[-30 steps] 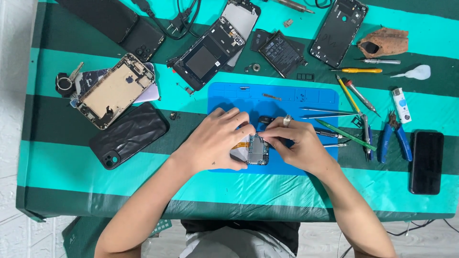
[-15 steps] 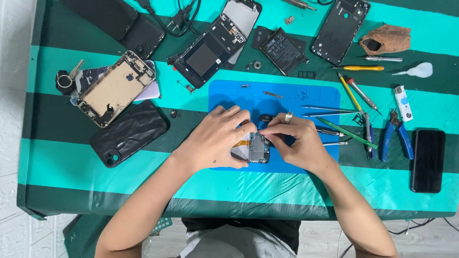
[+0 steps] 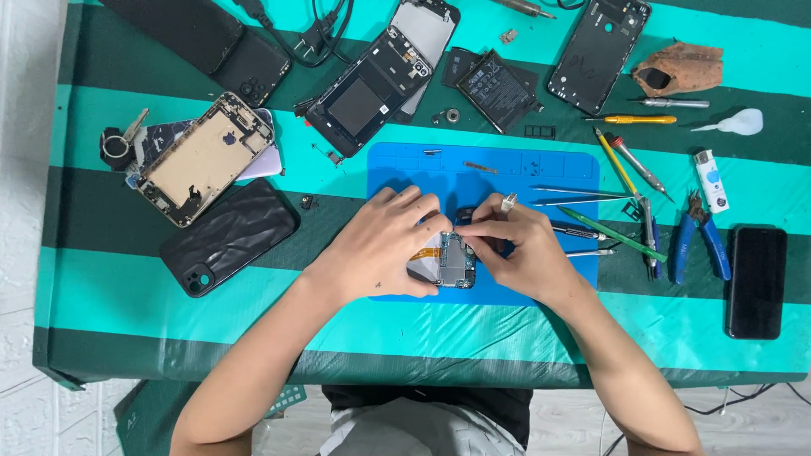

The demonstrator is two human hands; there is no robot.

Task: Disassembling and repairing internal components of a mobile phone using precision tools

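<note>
A small phone circuit board (image 3: 453, 262) with an orange flex cable lies on the blue work mat (image 3: 473, 173). My left hand (image 3: 384, 245) grips the board from its left side, fingers curled over its top edge. My right hand (image 3: 517, 249), a ring on one finger, pinches the board's upper right edge. Both hands meet over the board near the mat's front edge.
Several opened phones surround the mat: a gold frame (image 3: 203, 159), a dark chassis (image 3: 372, 80), a black back cover (image 3: 598, 52), a battery (image 3: 497, 89). A black phone case (image 3: 228, 236) lies left. Tweezers, screwdrivers (image 3: 634, 120), blue pliers (image 3: 697, 241) and a black phone (image 3: 756, 283) lie right.
Both hands stay on the board, with only slight finger shifts at its top edge.
</note>
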